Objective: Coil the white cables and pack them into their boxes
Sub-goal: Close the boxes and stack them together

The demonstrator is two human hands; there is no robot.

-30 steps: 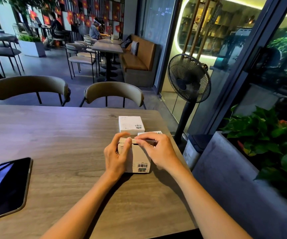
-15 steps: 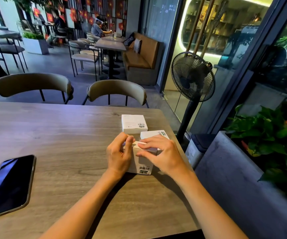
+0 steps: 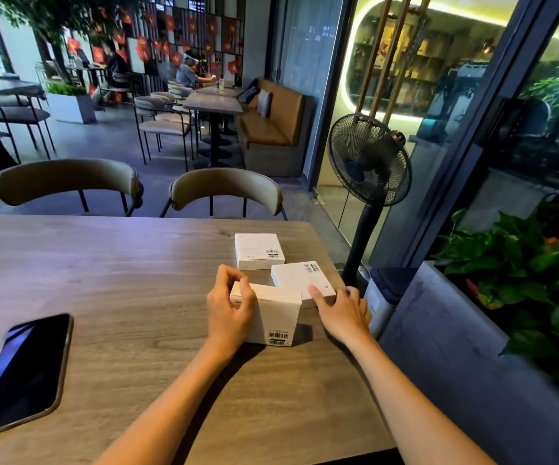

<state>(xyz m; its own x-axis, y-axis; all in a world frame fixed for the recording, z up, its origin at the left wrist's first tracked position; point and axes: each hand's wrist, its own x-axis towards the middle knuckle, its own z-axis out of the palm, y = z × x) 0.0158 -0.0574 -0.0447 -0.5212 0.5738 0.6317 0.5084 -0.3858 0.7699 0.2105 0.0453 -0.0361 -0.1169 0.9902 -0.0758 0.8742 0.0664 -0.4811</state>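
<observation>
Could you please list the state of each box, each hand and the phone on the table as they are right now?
Near box: closed, lying on the table, gripped at its left end.
Right box: closed, flat on the table, touched by fingers.
Far box: closed, flat, untouched.
Left hand: fingers curled round the near box.
Right hand: fingers extended, resting on the right box.
Phone: screen dark, lying flat.

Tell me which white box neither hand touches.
The far box, nearest the chairs. The left hand grips the near box; the right hand touches the right box.
</observation>
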